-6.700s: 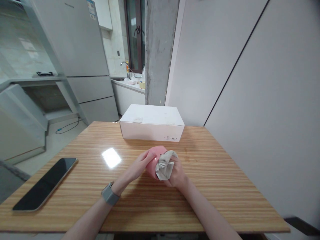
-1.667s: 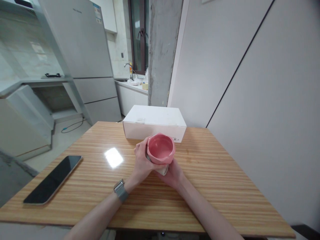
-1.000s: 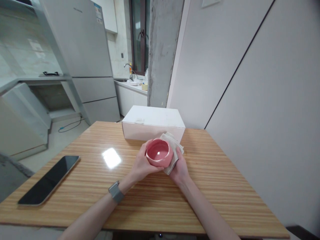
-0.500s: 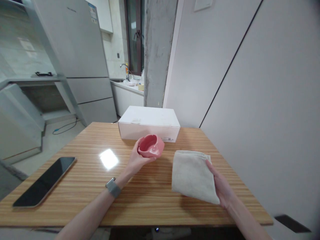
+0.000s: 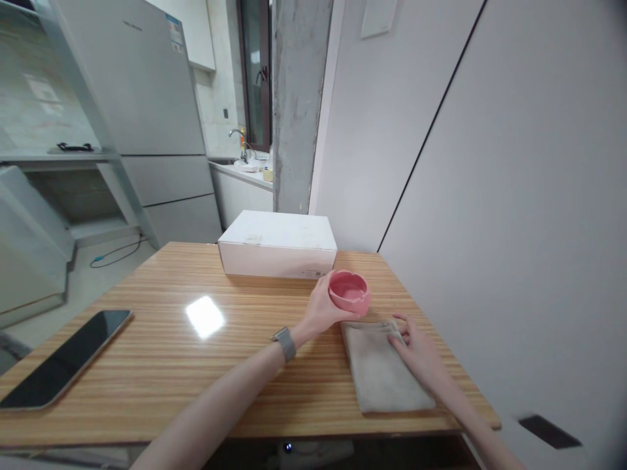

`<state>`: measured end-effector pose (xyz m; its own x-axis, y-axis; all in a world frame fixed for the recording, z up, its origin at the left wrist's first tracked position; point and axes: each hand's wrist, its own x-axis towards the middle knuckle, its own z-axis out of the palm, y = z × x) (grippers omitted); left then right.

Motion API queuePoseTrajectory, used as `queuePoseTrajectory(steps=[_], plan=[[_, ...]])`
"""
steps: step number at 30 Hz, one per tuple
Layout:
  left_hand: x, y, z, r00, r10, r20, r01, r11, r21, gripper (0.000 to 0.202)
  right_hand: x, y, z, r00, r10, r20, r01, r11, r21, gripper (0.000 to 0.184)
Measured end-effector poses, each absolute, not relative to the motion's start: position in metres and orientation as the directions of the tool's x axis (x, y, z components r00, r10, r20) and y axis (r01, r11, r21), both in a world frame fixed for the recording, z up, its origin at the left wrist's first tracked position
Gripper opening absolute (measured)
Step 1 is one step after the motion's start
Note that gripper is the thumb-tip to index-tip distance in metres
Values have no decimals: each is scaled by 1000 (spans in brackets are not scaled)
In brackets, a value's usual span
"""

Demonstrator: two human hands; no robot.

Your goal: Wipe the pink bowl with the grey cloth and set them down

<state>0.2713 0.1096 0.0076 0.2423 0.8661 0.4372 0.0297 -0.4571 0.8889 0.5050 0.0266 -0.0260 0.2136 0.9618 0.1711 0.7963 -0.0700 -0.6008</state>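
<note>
My left hand (image 5: 321, 310) grips a pink ashtray-like bowl (image 5: 349, 291) by its near side, holding it upright just above the wooden table (image 5: 196, 365), a little beyond the far end of a grey folded cloth (image 5: 379, 372). The cloth lies flat on the table near its right edge. My right hand (image 5: 416, 349) rests on the cloth with the fingers stretched out flat. A watch sits on my left wrist.
A white cardboard box (image 5: 277, 245) stands at the far side of the table, just left of the bowl. A dark phone (image 5: 61, 367) lies near the left front corner. A grey wall runs close along the table's right edge; a fridge (image 5: 157, 117) stands behind left.
Earlier both hands rubbed the bowl with the cloth. Since then the cloth was laid flat at the right, and my left hand carried the bowl rightward above the cloth's far end.
</note>
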Motion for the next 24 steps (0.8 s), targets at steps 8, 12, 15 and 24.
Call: queuePoseTrajectory(steps=[8, 12, 15, 24], plan=[[326, 125, -20, 287, 855, 432, 129, -481, 867, 99, 516, 30, -37, 263, 942, 211, 752, -63, -656, 48], [334, 130, -29, 300, 859, 415, 144, -471, 870, 108, 520, 34, -39, 265, 945, 194, 753, -77, -653, 46], [327, 129, -22, 326, 875, 358, 213, -437, 874, 115, 518, 31, -33, 269, 938, 219, 800, -91, -593, 44], [209, 70, 10, 498, 795, 347, 375, -559, 740, 39, 416, 1, -4, 86, 808, 583, 835, 261, -484, 22]])
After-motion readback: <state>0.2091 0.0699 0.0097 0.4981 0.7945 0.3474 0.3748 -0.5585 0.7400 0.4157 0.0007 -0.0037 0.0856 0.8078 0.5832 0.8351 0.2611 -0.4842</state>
